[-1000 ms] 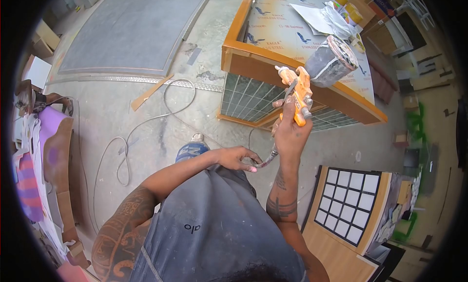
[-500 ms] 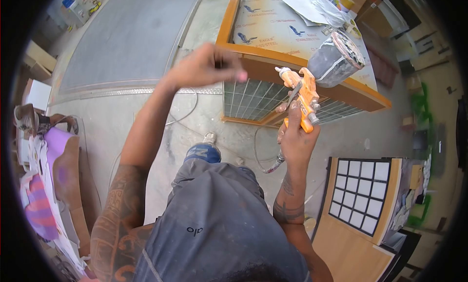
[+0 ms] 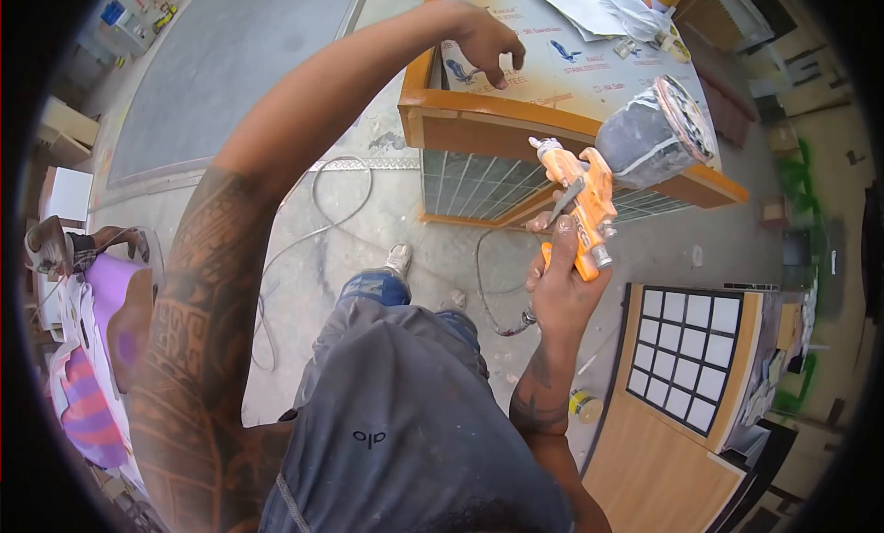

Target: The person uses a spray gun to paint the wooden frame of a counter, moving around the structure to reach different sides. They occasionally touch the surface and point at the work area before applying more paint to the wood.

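My right hand (image 3: pixel 569 289) is wrapped around the handle of an orange spray gun (image 3: pixel 591 200), thumb along its back. A dark cup (image 3: pixel 637 139), crusted with dried paint, is attached to the gun and tilts up to the right. A hose fitting shows below my fist. My left hand (image 3: pixel 488 47) reaches over the wood-edged cabinet (image 3: pixel 497 108), above its film-covered steel top (image 3: pixel 589 62). The left fingers are bent and apart, with nothing showing between them. The gun's nozzle points up and left, in front of the cabinet's edge.
White papers and plastic (image 3: pixel 589 8) lie on the cabinet's far end. An air hose (image 3: pixel 318 197) loops across the floor near my shoes. On the right stands a wooden unit with a white-paned grid (image 3: pixel 683 358). A yellow-labelled can (image 3: pixel 586 405) sits near my right arm.
My left hand has moved from in front of the cabinet's edge, near the nozzle, up and right over its top. The gun in my right hand has shifted slightly right and down.
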`<state>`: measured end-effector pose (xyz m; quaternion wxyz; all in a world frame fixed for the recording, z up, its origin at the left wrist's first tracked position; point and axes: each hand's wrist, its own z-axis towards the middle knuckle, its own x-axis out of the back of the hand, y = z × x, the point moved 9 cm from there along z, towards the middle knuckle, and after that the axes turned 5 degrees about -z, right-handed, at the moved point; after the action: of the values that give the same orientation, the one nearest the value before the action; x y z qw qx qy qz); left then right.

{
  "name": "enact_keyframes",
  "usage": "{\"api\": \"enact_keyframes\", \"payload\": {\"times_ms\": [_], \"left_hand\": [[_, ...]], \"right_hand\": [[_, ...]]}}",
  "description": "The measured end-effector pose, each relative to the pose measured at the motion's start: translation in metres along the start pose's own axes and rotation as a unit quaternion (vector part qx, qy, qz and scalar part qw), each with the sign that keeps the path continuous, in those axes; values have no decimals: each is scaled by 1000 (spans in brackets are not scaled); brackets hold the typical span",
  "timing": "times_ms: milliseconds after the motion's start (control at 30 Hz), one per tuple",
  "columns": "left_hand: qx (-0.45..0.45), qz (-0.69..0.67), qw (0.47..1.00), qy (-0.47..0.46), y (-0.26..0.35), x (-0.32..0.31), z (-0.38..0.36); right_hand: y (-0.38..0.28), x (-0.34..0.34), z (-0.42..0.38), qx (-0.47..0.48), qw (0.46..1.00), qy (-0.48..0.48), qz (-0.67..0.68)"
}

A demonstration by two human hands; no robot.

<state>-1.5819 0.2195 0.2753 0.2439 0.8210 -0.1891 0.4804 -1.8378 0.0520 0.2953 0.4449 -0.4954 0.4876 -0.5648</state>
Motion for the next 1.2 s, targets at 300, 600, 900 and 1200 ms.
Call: {"api": "enact_keyframes", "payload": {"times_ms": [300, 600, 900, 1200], "left_hand": [[40, -258, 963, -70, 0, -8, 3], [40, -322, 933, -156, -11, -28, 23], [47, -333, 927, -164, -21, -30, 22], [65, -334, 927, -156, -18, -32, 20]], "right_hand": [[-1, 5, -8, -32, 999, -9, -7], [-13, 4, -10, -34, 999, -38, -13], [-19, 7, -7, -16, 999, -28, -27], [-17, 11, -4, -17, 999, -24, -18]]}}
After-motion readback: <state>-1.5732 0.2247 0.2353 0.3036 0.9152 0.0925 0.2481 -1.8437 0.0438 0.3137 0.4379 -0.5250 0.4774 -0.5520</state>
